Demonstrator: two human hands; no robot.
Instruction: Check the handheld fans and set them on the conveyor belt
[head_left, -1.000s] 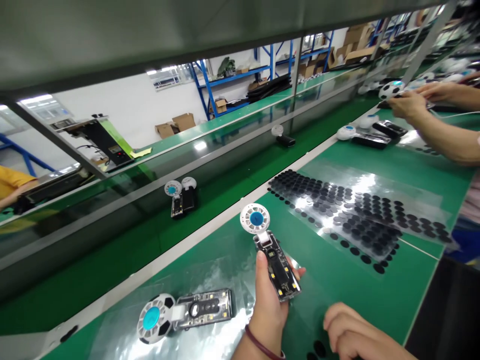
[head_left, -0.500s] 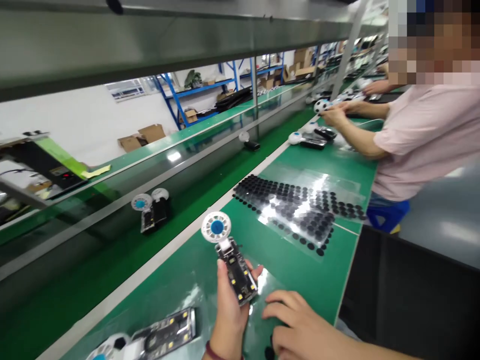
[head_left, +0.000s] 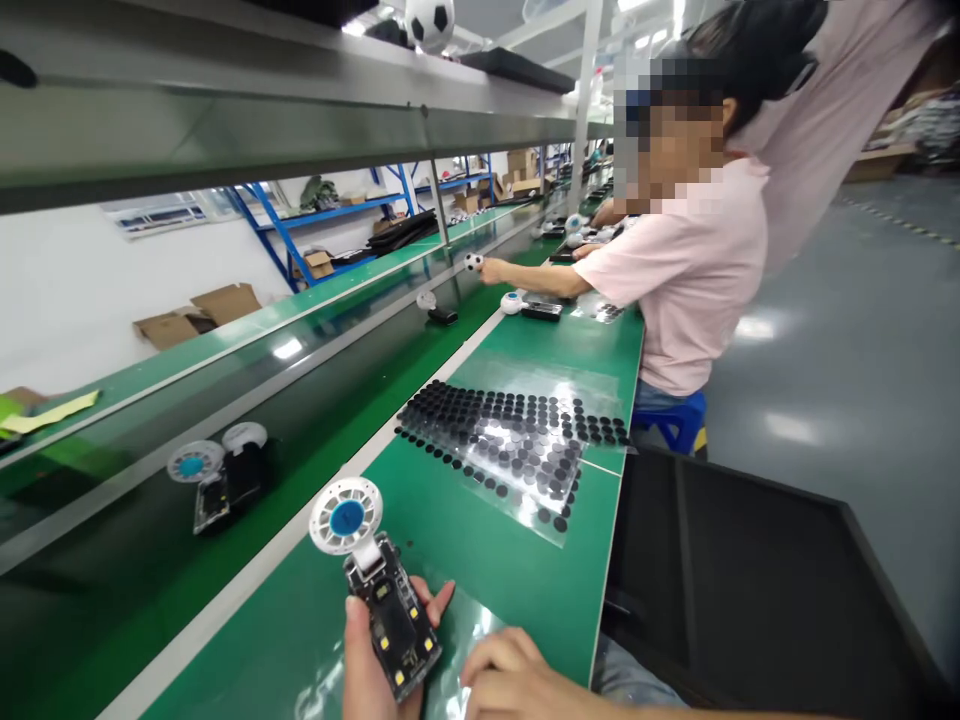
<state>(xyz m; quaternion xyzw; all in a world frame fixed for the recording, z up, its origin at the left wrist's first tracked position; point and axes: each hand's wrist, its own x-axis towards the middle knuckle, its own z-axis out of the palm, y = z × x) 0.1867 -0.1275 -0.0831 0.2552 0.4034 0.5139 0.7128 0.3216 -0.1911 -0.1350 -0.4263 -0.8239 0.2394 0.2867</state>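
Observation:
My left hand (head_left: 367, 655) is wrapped round a small handheld device (head_left: 396, 620) and holds it tilted above the bench. This device has a black body with several yellow squares on its face, and a hinged white round head with a blue disc. To its right, my right hand (head_left: 517, 675) is low over a shiny clear plastic sheet (head_left: 480, 625). Its fingers are curled together; their tips and the lower part of the hand are cut off or hidden, so anything in them does not show. Further along lie overlapping clear sheets of black round stickers (head_left: 510, 425).
Two similar devices (head_left: 217, 480) lie on the green belt (head_left: 315, 465) left of the bench's pale edge. Another device (head_left: 540, 308) rests farther along the bench. A co-worker (head_left: 675, 250) sits beyond, one arm stretched over the belt. A black tray (head_left: 750, 580) stands at the right.
My view has swung right and up. The left hand still holds the device; the right hand's fingers are drawn closer together. The co-worker's arm has reached out over the belt with a football-patterned piece.

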